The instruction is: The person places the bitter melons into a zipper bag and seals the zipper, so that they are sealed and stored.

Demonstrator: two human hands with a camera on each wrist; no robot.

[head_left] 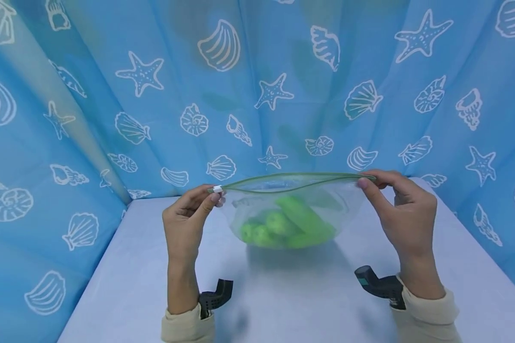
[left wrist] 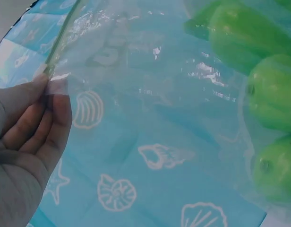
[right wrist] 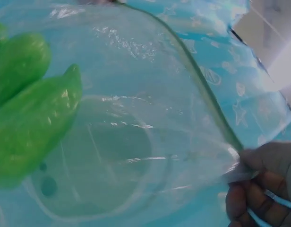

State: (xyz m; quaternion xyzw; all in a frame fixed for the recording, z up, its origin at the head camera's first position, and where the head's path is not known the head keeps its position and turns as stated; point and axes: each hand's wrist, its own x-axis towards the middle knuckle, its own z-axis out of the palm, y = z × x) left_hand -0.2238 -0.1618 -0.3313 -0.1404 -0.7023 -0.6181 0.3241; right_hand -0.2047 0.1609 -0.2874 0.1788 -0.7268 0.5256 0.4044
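Note:
A clear zip bag (head_left: 347, 195) with a green-edged mouth is stretched between both hands, and its mouth gapes in the middle. My left hand (head_left: 186, 214) pinches the left top corner, right by a white slider (head_left: 217, 189). The right top corner is pinched between thumb and fingers of my right hand (head_left: 407, 205). Inside the bag lie several round green fruits (head_left: 276, 222) and a longer green one (head_left: 300, 214), gathered at the bottom. Through the film in the right wrist view, the long piece (right wrist: 37, 127) shows a pointed tip.
Below the bag spreads a white table (head_left: 283, 300). A blue curtain (head_left: 249, 62) printed with white seashells and starfish hangs behind the table and along both sides. Black wrist mounts (head_left: 379, 285) stick out from the cuffs of both sleeves.

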